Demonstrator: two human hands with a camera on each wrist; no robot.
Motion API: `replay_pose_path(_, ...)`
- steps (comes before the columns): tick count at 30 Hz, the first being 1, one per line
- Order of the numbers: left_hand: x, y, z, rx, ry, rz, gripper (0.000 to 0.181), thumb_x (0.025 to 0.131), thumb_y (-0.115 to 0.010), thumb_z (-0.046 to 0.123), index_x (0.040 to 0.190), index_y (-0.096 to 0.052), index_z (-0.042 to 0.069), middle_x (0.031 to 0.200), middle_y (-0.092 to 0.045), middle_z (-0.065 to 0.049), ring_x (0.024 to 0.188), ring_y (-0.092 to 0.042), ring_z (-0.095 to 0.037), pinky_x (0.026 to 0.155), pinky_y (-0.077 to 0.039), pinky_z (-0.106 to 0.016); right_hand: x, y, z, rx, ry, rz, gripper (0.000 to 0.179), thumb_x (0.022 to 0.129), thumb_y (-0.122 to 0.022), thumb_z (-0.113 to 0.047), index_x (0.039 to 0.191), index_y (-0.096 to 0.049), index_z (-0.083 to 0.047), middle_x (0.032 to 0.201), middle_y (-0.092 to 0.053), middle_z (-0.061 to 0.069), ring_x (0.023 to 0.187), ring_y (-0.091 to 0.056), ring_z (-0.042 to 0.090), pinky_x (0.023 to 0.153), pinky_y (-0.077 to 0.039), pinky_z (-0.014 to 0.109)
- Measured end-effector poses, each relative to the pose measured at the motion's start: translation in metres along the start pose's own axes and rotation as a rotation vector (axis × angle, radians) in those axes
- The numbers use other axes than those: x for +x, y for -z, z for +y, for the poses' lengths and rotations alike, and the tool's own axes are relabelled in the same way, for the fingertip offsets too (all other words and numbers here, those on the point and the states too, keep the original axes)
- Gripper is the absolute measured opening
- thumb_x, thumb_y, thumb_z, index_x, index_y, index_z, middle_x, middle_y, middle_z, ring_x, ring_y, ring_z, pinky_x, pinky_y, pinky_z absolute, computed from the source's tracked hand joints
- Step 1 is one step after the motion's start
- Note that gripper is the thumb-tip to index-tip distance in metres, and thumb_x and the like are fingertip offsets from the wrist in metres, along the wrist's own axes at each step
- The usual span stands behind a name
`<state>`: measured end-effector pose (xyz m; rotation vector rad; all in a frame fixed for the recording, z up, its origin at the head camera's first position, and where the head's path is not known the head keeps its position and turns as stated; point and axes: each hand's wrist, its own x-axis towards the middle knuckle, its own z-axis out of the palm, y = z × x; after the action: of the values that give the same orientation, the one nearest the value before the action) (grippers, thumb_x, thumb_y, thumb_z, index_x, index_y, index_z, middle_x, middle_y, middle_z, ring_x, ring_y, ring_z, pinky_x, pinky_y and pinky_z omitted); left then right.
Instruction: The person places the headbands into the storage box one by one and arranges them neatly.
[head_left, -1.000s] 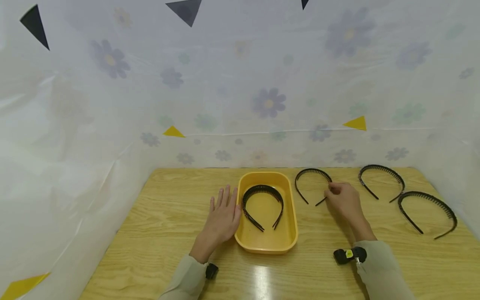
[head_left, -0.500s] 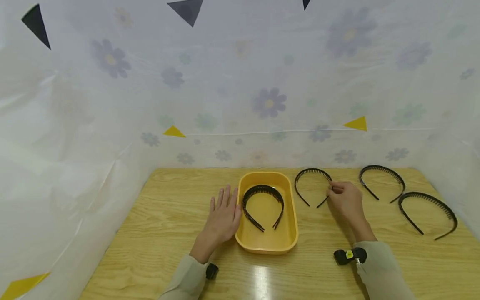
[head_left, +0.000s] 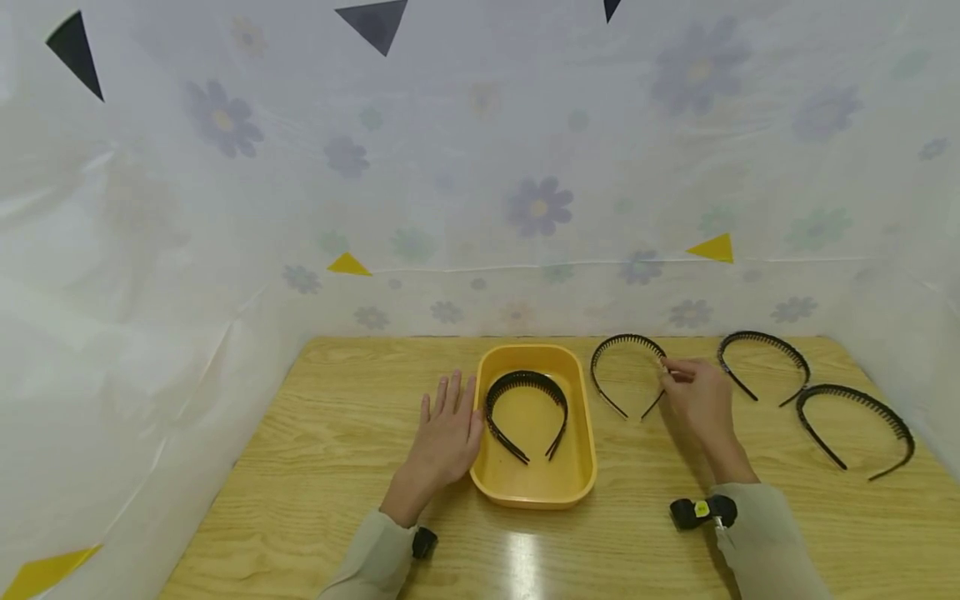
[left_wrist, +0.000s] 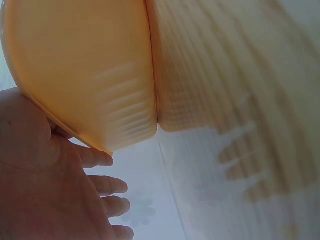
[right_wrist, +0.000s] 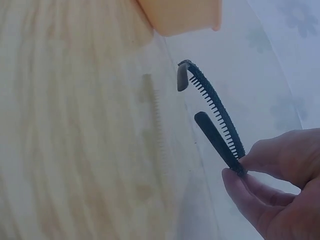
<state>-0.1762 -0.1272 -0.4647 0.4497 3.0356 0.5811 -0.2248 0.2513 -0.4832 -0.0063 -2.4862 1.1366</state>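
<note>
The outstretched left hand (head_left: 438, 442) touched the yellow tray (head_left: 534, 502), where black headbands (head_left: 527, 378) lay. The right hand (head_left: 701, 402) pinched a toothed headband (right_wrist: 216, 101) above the surface (head_left: 337, 417) near its far edge; two other headbands (head_left: 855, 390) lay toward the right edge.

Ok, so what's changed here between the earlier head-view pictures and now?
The right hand and the black headband it pinches have shifted slightly to the right. Nothing was newly grasped or let go. The left hand against the yellow tray, the headbands inside and the two headbands at far right stayed put.
</note>
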Motion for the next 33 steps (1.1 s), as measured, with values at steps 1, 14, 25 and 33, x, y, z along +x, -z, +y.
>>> replay_pose_path(1,0.000,0.000,0.000,0.001,0.001,-0.001,0.059,0.113,-0.024,0.035,0.166,-0.015,0.009,0.171,-0.005,-0.016,0.156,-0.003,-0.039,0.122,-0.004,-0.062,0.000,0.001,-0.001,0.011,0.000,0.002,0.026,0.092,-0.067,0.002,0.115,-0.074,0.009,0.114,-0.065,0.035,0.091,-0.072,0.046,0.053,-0.047,0.011)
replay_pose_path(14,-0.001,0.001,0.000,-0.002,-0.006,-0.002,0.059,0.113,-0.024,0.035,0.165,-0.017,0.007,0.170,-0.005,-0.017,0.156,-0.001,-0.037,0.122,-0.004,-0.063,0.002,0.018,-0.016,0.028,-0.066,-0.041,0.036,0.098,-0.059,-0.007,0.131,-0.070,-0.001,0.123,-0.066,0.030,0.072,-0.070,0.026,0.036,-0.033,0.025)
replay_pose_path(25,-0.002,0.002,0.002,-0.008,-0.010,0.003,0.059,0.113,-0.025,0.034,0.165,-0.018,0.007,0.170,-0.007,-0.019,0.156,-0.004,-0.040,0.122,-0.004,-0.063,0.003,0.027,-0.029,0.039,0.020,0.050,0.030,0.098,-0.064,-0.008,0.125,-0.074,-0.003,0.122,-0.069,0.025,0.076,-0.047,-0.026,0.034,-0.026,0.021)
replay_pose_path(33,0.000,0.000,0.002,-0.012,-0.020,0.009,0.059,0.113,-0.025,0.033,0.165,-0.018,0.006,0.170,-0.005,-0.019,0.156,-0.006,-0.041,0.122,-0.005,-0.063,0.004,0.029,-0.034,0.012,0.032,0.042,0.029,0.098,-0.066,-0.005,0.126,-0.073,-0.001,0.115,-0.070,0.028,0.050,-0.048,-0.015,0.034,-0.025,0.022)
